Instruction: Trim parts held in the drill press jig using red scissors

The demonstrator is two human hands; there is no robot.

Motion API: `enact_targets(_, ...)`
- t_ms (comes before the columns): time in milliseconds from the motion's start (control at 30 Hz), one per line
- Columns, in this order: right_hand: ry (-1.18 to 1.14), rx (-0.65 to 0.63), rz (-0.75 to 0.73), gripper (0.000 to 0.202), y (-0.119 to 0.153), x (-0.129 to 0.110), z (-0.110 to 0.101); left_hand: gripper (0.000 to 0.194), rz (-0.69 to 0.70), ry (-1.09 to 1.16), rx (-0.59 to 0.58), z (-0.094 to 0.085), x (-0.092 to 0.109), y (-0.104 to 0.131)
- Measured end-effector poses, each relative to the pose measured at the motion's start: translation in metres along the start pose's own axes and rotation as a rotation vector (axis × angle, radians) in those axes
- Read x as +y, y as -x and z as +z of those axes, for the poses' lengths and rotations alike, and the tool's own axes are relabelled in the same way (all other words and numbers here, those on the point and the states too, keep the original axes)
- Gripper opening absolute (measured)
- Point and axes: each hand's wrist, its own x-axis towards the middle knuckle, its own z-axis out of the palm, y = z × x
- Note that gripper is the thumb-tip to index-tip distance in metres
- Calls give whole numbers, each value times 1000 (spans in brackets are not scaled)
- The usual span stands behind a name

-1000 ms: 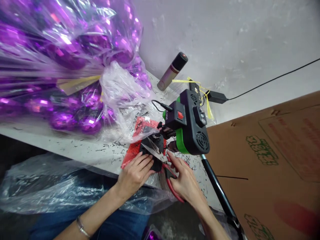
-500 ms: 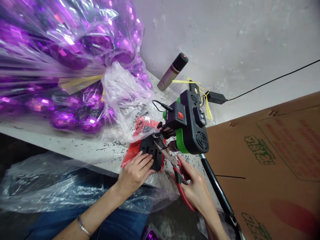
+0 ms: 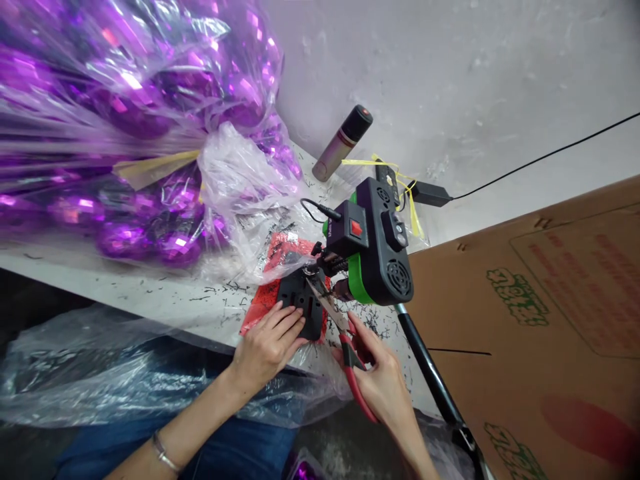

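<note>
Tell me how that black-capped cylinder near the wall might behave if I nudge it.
The black-capped cylinder looks tall and narrow, so a push near its cap could well tip it. Its round body would probably roll once down. Its smooth, even sides suggest it's stiff rather than floppy. I can't tell how full it is.

On my feed: transparent bag of shiny purple balls (image 3: pixel 175 240), 9 to 11 o'clock, cut off left and above. Brown cardboard box (image 3: pixel 465 300), 4 o'clock, cut off right and below; red print too blurred for me. Red-and-black-handled metal scissors (image 3: pixel 352 360), 5 o'clock, partly hidden by right hand (image 3: pixel 383 380). Black slotted plate (image 3: pixel 300 293), 7 o'clock, partly under left hand (image 3: pixel 265 347).
</note>
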Motion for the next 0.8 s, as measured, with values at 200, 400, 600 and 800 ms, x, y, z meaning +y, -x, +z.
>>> enact_targets(200, -164, 40, 94, 64, 7, 8, 9, 24, 15, -8, -7, 1, -2, 1)
enact_targets(400, -238, 96, 151, 64, 8, 2, 16, 25, -2, 18, -21, 0, -1, 2)
enact_targets(600, -289, 134, 194, 62, 13, 1, 17, 25, -1, 19, -19, 0, -1, 1)
enact_targets(800, -349, 89, 240, 70, 17, 6, 23, 24, 0, 6, -12, 0, -1, 0)
